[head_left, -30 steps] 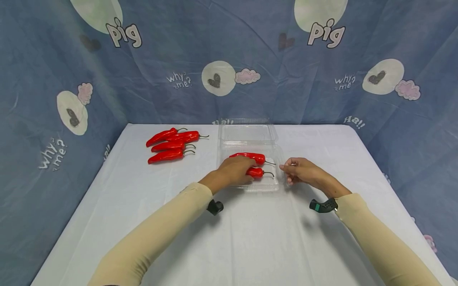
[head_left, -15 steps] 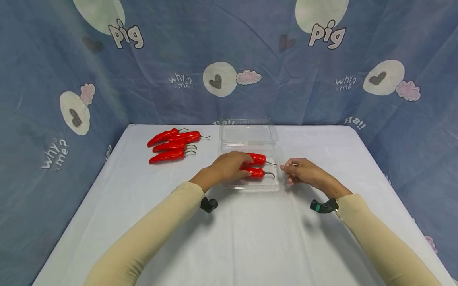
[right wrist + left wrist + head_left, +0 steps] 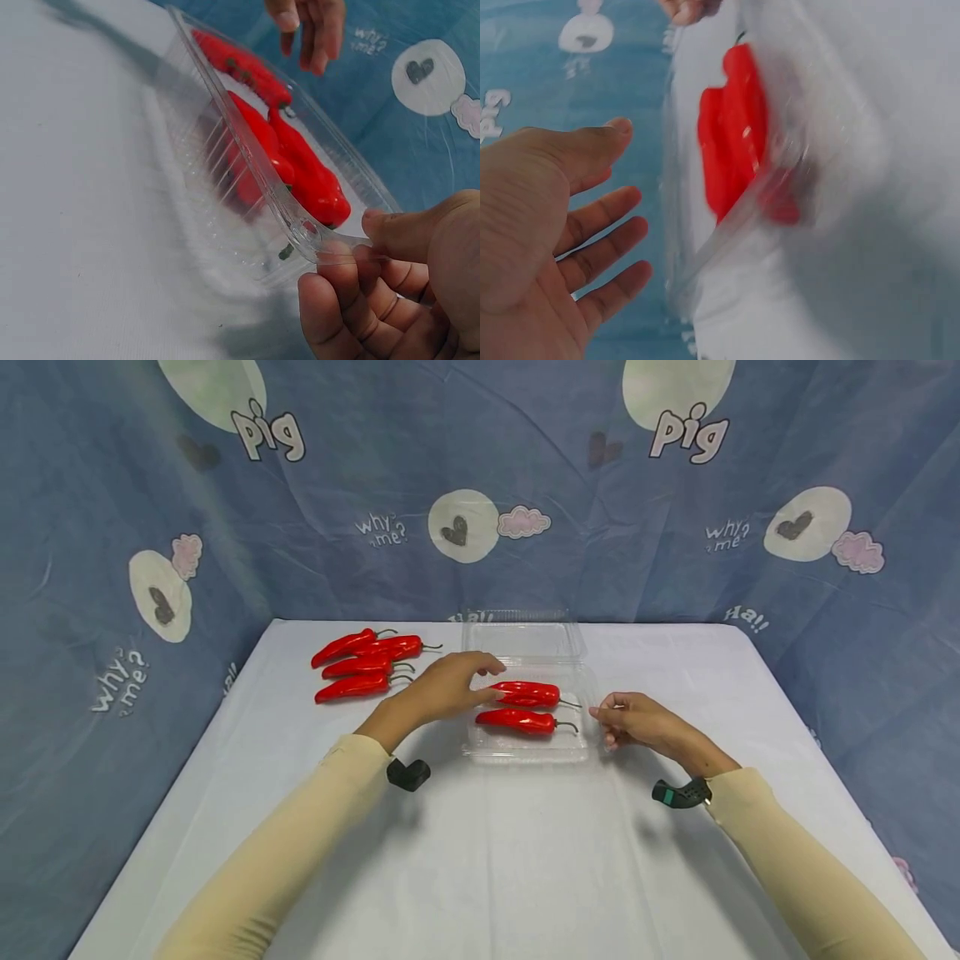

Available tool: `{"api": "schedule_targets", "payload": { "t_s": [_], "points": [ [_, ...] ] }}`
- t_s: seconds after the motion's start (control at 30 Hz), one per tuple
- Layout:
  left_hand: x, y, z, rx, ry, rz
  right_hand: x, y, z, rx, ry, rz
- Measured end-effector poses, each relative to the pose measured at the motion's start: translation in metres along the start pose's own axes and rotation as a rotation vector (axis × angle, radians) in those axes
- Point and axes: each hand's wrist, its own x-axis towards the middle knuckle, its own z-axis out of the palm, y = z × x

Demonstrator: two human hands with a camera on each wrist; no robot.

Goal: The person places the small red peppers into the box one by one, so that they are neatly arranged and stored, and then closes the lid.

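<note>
A clear plastic clamshell box lies with its lid folded back at the middle of the table. Inside its base, two red chili peppers lie side by side, a rear chili pepper and a front chili pepper, stems to the right. My left hand hovers over the box's left side, fingers spread and holding nothing, as the left wrist view also shows. At the box's right edge, my right hand pinches the rim between thumb and fingers.
Several more red chili peppers lie grouped on the table to the left of the box, stems pointing right. The white cloth covers the table, and a blue printed curtain stands behind it.
My left hand has let go of the front chili pepper and moved left, uncovering both peppers in the box. The right hand has stayed at the box's edge.
</note>
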Motion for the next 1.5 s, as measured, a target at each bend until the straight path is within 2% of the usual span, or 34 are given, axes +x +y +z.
{"api": "schedule_targets", "payload": {
  "t_s": [0.23,0.4,0.7,0.83,1.03,1.27,1.5],
  "points": [
    [-0.016,-0.026,-0.019,0.006,0.067,-0.058,0.000,0.000,0.000,0.003,0.004,0.001],
    [-0.028,-0.048,-0.024,0.009,0.081,-0.128,0.000,0.000,0.000,0.004,0.003,0.006],
    [-0.053,-0.092,-0.036,-0.006,0.120,-0.204,-0.002,-0.001,0.000,-0.002,-0.002,0.008],
    [-0.062,-0.110,-0.040,-0.010,0.145,-0.258,-0.002,-0.002,0.000,0.003,-0.001,0.007],
    [-0.074,-0.134,-0.042,0.025,0.170,-0.320,0.000,-0.001,0.000,0.004,0.003,0.011],
    [-0.081,-0.154,-0.043,0.055,0.187,-0.343,0.000,0.000,-0.001,0.003,-0.004,0.014],
    [-0.083,-0.161,-0.042,0.043,0.175,-0.364,-0.001,-0.001,0.000,0.009,-0.004,0.007]
  ]
}}
